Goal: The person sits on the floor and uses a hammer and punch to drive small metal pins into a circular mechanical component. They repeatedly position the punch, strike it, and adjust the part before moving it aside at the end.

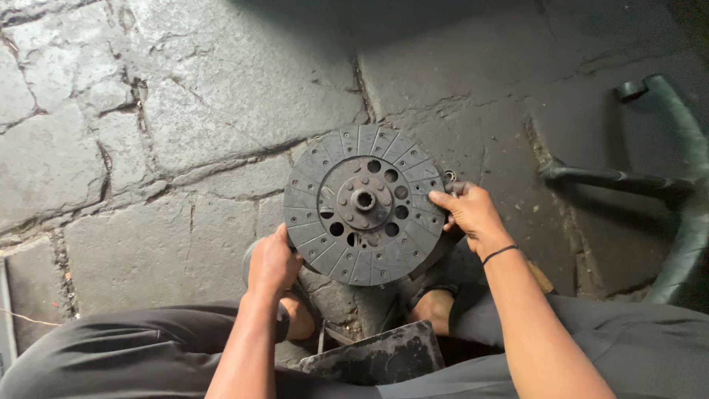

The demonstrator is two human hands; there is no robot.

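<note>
Squarely between the two hands sits a round, dark grey metal clutch disc [365,204] with grooved friction segments around its rim, a ring of round holes and a splined hub at its centre. It faces up toward the camera, held just above a cracked grey stone floor [148,111] and in front of the person's knees. The left hand [272,262] grips the disc at its lower left edge, fingers curled under and behind the rim so that only the back of the hand and the knuckles show. The right hand [471,214] holds the opposite, right edge a little higher up, thumb lying over the face of the friction ring and the fingers [452,189] wrapped behind the rim; a thin black band circles that wrist. Being a flat circle, the disc has no long axis; the line between the two grips runs from lower left to upper right, straight across the hub. Both hands are equally close, each touching the rim. Below the disc, between the legs in dark grey trousers [111,355], lies a grimy dark metal plate [377,358], and a dark green bent tube frame [665,177] stands well apart at the right.
</note>
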